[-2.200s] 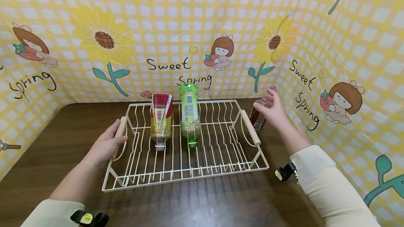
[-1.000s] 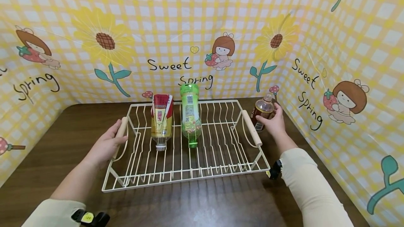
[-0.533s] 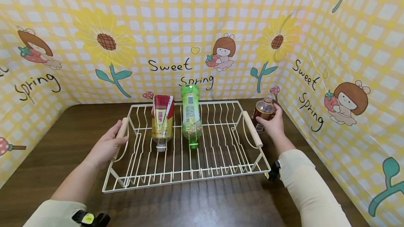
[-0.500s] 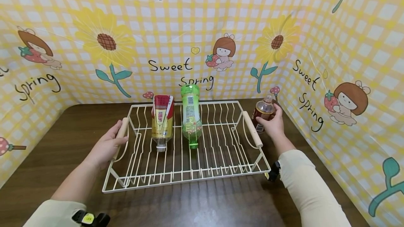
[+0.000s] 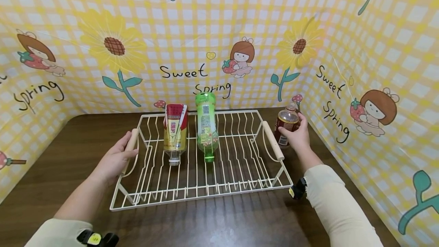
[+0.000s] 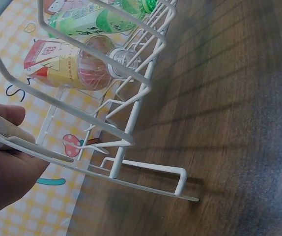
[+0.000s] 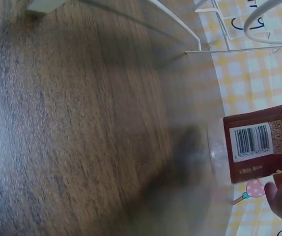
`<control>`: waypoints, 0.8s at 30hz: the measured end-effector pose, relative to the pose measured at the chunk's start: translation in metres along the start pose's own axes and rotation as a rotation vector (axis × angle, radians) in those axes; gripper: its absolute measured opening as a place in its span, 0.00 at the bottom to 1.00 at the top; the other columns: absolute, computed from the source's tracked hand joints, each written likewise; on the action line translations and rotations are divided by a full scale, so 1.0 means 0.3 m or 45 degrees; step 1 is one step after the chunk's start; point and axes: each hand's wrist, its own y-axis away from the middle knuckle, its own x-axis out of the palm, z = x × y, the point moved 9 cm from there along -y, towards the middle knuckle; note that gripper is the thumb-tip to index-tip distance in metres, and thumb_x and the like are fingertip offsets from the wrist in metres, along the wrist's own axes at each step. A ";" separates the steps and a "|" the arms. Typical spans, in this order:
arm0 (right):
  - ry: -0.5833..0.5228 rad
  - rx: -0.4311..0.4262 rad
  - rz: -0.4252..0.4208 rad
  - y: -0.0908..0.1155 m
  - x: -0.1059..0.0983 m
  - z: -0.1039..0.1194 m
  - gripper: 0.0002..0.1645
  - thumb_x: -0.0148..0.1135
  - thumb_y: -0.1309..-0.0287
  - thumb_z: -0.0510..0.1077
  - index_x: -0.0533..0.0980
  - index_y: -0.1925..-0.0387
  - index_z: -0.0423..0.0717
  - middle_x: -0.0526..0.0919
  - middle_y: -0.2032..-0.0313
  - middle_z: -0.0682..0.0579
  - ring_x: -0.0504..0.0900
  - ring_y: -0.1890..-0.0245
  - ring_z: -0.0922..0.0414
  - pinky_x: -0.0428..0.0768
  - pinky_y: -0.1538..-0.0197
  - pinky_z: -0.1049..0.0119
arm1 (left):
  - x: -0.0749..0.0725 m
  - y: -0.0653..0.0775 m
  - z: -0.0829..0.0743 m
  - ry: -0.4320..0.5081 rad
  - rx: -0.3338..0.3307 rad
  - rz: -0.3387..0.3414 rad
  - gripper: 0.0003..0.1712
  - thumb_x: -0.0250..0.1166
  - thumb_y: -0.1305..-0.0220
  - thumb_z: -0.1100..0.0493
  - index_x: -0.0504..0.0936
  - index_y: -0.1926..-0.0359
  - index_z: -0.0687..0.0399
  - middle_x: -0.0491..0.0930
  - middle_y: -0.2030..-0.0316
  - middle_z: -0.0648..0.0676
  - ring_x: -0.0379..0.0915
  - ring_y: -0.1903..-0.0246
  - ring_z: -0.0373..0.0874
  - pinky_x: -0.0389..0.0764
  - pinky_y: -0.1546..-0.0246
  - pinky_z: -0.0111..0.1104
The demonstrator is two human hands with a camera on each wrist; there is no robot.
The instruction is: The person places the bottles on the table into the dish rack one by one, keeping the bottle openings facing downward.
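Close behind rack (image 5: pixel 197 198), checked cloth (image 5: pixel 178 45)

A dark brown wood-grain table (image 5: pixel 171 224) stretches across the scene, its far left corner rounded and its near centre shining with reflected light. A cream wire rack (image 5: pixel 201 198) stands across the middle on wire feet, pale wooden handles (image 5: pixel 273 140) at its left and right ends. At far right, just beside the rack, a brown-labelled bottle (image 5: pixel 287 117) is upright; whether its base touches the wood is unclear.
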 end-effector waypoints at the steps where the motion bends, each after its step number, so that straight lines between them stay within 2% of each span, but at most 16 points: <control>1: 0.003 -0.006 -0.005 0.002 -0.003 0.004 0.56 0.69 0.45 0.40 0.45 0.24 0.47 0.63 0.32 0.33 0.65 0.33 0.39 0.62 0.29 0.46 | 0.000 0.001 -0.001 0.001 0.001 0.000 0.45 0.48 0.26 0.63 0.25 0.24 0.52 0.19 0.24 0.56 0.20 0.26 0.61 0.34 0.27 0.57; 9: 0.007 -0.041 -0.013 0.005 -0.023 0.044 0.56 0.69 0.45 0.42 0.46 0.24 0.51 0.63 0.32 0.35 0.65 0.33 0.40 0.62 0.30 0.45 | -0.002 -0.002 0.001 -0.013 0.011 0.001 0.45 0.48 0.26 0.63 0.25 0.24 0.53 0.19 0.24 0.57 0.20 0.26 0.62 0.35 0.28 0.57; 17: 0.000 -0.129 0.036 0.024 -0.029 0.144 0.56 0.69 0.44 0.43 0.46 0.22 0.54 0.64 0.33 0.36 0.65 0.33 0.41 0.63 0.30 0.46 | -0.004 -0.001 -0.003 -0.020 0.015 -0.014 0.45 0.48 0.26 0.64 0.26 0.24 0.53 0.20 0.24 0.58 0.22 0.26 0.62 0.36 0.27 0.57; 24: 0.029 -0.168 0.099 0.043 -0.029 0.223 0.56 0.69 0.44 0.45 0.46 0.22 0.58 0.61 0.31 0.37 0.61 0.31 0.40 0.61 0.30 0.43 | -0.001 0.000 0.000 -0.014 0.014 -0.005 0.45 0.48 0.26 0.64 0.25 0.24 0.53 0.19 0.24 0.57 0.21 0.26 0.62 0.35 0.27 0.57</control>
